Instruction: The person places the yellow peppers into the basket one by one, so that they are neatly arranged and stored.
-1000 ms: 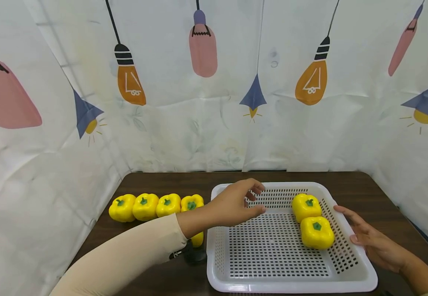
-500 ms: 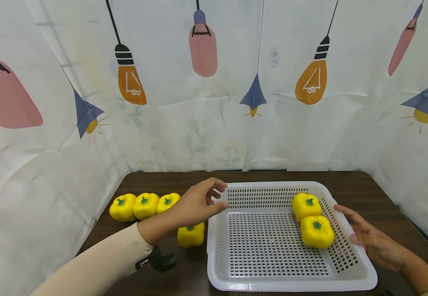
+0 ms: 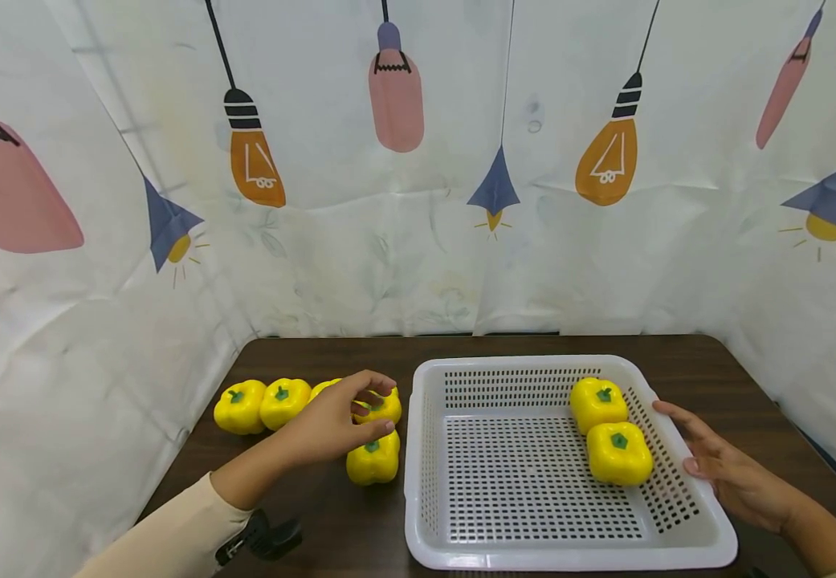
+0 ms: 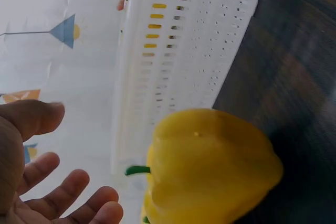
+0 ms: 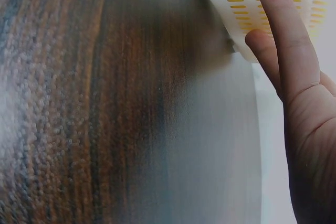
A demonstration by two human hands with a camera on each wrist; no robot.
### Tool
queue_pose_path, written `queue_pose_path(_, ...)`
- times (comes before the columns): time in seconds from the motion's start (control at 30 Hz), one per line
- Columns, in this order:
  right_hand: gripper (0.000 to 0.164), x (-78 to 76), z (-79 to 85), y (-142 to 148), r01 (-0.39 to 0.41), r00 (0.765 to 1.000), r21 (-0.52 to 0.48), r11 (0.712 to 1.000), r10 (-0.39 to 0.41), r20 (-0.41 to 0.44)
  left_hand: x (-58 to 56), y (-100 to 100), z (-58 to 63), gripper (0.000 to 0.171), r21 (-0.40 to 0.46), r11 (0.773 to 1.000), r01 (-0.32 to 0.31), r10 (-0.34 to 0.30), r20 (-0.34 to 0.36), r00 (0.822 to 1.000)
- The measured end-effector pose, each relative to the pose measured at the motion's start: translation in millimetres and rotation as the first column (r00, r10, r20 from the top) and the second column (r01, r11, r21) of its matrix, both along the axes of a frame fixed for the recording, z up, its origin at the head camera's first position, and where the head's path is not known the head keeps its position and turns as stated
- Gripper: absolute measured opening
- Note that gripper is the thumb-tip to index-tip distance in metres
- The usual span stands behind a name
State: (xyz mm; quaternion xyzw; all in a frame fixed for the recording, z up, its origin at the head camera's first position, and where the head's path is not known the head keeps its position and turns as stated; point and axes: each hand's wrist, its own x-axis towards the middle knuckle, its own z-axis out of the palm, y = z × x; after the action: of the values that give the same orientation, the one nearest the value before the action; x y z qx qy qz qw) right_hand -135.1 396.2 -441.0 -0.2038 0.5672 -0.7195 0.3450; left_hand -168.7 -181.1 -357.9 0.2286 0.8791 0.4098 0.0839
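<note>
The left hand (image 3: 334, 421), fingers parted and holding nothing, hovers by the front yellow bell pepper (image 3: 373, 466), which stands on the table (image 3: 345, 530) left of the white basket (image 3: 569, 559), green stem (image 3: 372, 446) upward and long axis apparently vertical. The right hand (image 3: 739, 475) touches the basket's right side with extended fingers.

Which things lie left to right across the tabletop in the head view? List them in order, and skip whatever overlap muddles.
Leftmost yellow pepper → second yellow pepper → front yellow pepper outside the basket → left rim of the white basket → nearer yellow pepper inside it → right grip.
</note>
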Motion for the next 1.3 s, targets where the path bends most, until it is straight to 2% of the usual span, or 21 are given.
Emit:
queue_pose_path(0.4, 0.072, 0.0, -1.4, 2, 0.0, 1.0, -0.002, 1.0, 0.0, 0.008, 15.4, -24, -17.3, 0.058, -0.071, 0.997, 0.011, -0.012, -0.013, 1.0)
queue_pose_path(0.6, 0.072, 0.1, -0.4, 1, 0.0, 1.0, -0.002, 1.0, 0.0, 0.008, 19.6, -32, -27.4, 0.062, -0.117, 0.993, 0.007, -0.012, -0.046, 0.999)
queue_pose_path(1.0, 0.072, 0.7, -1.5, 1, 0.01, 1.0, 0.006, 1.0, -0.01, 0.014, 21.7, -38, -40.9, 0.063, -0.1, 0.995, 0.003, -0.008, -0.045, 0.999)
queue_pose_path(1.3, 0.073, 0.2, -2.7, 1, 0.0, 1.0, -0.024, 1.0, 0.001, 0.009, 21.9, -40, -45.1, 0.067, -0.088, 0.996, -0.005, 0.004, -0.014, 1.0)
